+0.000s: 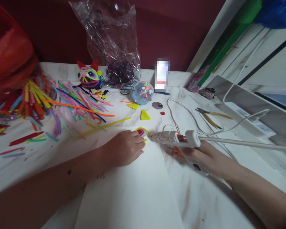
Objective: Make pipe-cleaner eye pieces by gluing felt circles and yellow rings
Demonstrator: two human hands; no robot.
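My left hand (125, 148) rests on a white sheet of paper (133, 190), fingers curled and pinching a small coiled piece of coloured pipe cleaner (142, 131) at the sheet's far edge. My right hand (205, 159) grips a white hot glue gun (176, 138) with a glue stick trailing out behind it. The gun's nozzle points left, almost touching the coiled piece.
A heap of coloured pipe cleaners (50, 101) covers the left of the table. A pipe-cleaner cat head (90, 76), a clear plastic bag (114, 44), a clear ball (142, 92), yellow coiled triangles (145, 115), pliers (212, 116) and a power strip (252, 122) lie beyond.
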